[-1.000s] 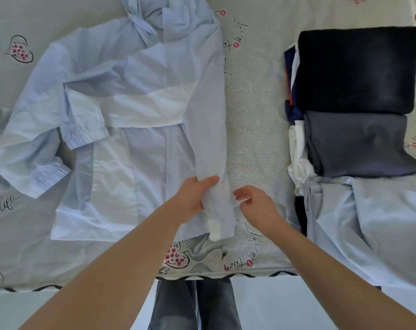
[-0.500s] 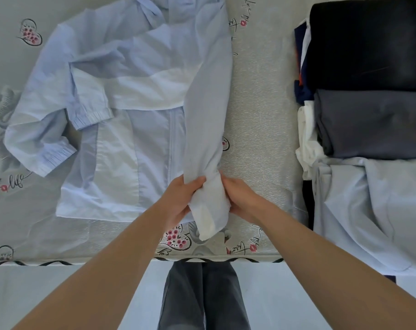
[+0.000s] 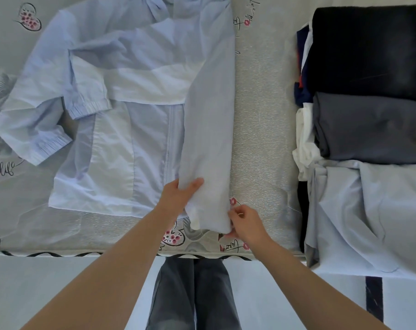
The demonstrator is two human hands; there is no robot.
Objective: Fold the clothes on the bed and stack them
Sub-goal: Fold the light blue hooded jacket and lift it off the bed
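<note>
Both hands have parted since half a second ago, when they pressed together round the sleeve's end: the left hand (image 3: 178, 198) now grips the sleeve (image 3: 208, 139) higher up, thumb on top, while the right hand (image 3: 246, 222) pinches the cuff's lower corner. On the bed (image 3: 261, 115) the pale blue shirt (image 3: 121, 103) lies flat (other sleeve bunched at left), and the held sleeve lies straighter along its right edge. Folded clothes (image 3: 368, 91) sit stacked at right.

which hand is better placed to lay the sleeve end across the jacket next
Probably the left hand: it grips the pale blue sleeve on the thin light blue jacket's side; right hand pinches the outer edge.
</note>
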